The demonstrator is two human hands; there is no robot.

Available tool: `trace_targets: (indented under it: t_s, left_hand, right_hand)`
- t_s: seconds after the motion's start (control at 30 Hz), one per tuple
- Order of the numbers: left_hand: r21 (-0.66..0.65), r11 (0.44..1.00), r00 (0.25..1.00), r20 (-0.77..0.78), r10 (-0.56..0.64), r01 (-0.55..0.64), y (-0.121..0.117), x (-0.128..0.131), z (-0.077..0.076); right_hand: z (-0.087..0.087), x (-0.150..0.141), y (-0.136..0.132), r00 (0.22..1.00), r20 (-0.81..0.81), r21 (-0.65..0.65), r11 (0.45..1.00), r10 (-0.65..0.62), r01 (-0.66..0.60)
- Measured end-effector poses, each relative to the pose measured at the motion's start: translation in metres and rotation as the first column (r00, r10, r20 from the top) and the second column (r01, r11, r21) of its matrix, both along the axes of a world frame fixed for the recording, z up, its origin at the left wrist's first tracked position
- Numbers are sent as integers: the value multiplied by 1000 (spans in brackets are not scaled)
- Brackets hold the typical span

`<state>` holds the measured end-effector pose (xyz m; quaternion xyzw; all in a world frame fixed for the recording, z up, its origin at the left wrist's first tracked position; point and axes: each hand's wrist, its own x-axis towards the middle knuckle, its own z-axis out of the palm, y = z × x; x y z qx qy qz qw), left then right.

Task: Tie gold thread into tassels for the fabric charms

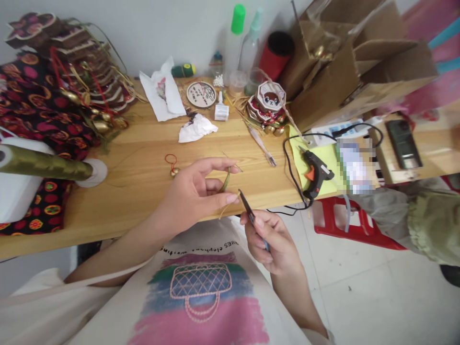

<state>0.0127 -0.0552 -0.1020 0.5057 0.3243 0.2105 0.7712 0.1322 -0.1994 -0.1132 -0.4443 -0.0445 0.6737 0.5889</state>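
Over the desk's front edge, my left hand (201, 189) is closed on a thin olive-green cord (226, 180). The cord curves between its fingers, and a fine strand hangs under the thumb. My right hand (271, 237) grips a slim, pointed dark metal tool (247, 204) with a blue handle end; the fingers hide much of it, so its exact kind is unclear. The tool's tip meets a small yellowish end of material at my left thumb. On the desk just beyond my left hand lies a small gold bell (174, 171) with a red string loop.
A green ribbon spool (46, 163) stands left, before stacked ornaments (89, 72). Crumpled tissue (197, 128), a small white bottle (222, 112) and a pen (261, 143) lie beyond my hands. To the right are a black glue gun (316, 172) with its cable and a cardboard box (323, 91).
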Motion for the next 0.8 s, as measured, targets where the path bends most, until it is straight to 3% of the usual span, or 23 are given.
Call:
trace_targets:
  t_s: [0.8]
  left_hand:
    - [-19, 1000, 999, 32, 7, -6, 1, 0, 0]
  right_hand:
    - [-3, 1, -3, 997, -71, 33, 999, 15, -12]
